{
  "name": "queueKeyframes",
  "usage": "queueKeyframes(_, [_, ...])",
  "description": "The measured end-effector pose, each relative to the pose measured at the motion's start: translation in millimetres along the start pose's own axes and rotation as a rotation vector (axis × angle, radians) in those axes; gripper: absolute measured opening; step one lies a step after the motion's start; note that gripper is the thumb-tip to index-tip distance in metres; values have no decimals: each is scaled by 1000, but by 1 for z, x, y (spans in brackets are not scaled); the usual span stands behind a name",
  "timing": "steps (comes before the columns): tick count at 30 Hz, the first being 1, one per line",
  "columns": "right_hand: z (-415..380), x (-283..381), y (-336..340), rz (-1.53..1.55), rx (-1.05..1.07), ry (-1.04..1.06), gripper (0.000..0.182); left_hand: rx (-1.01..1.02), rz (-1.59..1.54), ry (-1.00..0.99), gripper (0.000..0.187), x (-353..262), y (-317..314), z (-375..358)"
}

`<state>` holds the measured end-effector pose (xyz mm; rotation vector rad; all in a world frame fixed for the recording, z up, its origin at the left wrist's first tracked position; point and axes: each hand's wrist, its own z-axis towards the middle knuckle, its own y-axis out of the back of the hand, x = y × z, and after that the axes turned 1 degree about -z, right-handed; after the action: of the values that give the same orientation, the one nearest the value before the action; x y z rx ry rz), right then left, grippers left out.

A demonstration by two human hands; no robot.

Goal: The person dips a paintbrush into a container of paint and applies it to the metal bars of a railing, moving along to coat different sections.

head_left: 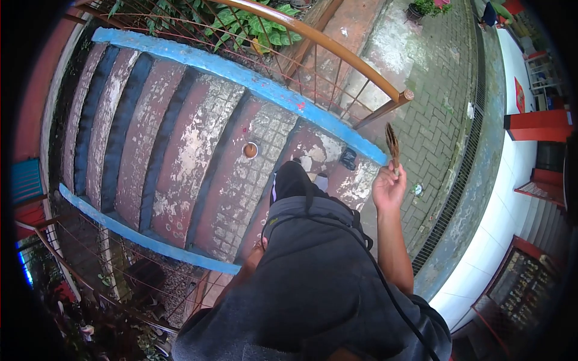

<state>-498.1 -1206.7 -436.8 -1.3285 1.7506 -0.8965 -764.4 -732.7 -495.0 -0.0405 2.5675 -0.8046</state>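
My right hand [389, 188] is raised at the right, over the paving beside the stairs. Its closed fingertips hold a slim brown thing with a ragged tip [392, 144], much like a dried leaf, pointing up and away. My left hand [259, 249] hangs low by my left side, mostly hidden by my dark top, so its fingers hardly show. A round container with brown contents [250, 150] stands on a stair step ahead of my foot. Close to the blue edge, a crumpled black thing [348, 158] lies on a lower step.
Worn red-brown steps [192, 150] rise to the left between blue-painted edges [241, 78]. A brown handrail [337, 51] with thin bars runs along the far side. Brick paving [433, 90] and a drain grate [448, 207] lie to the right, with people at the upper right.
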Motion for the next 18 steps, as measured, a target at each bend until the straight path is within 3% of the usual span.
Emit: queueKeyframes(18, [3, -3, 4, -63, -30, 4, 22, -72, 170, -29, 34, 5, 8, 12])
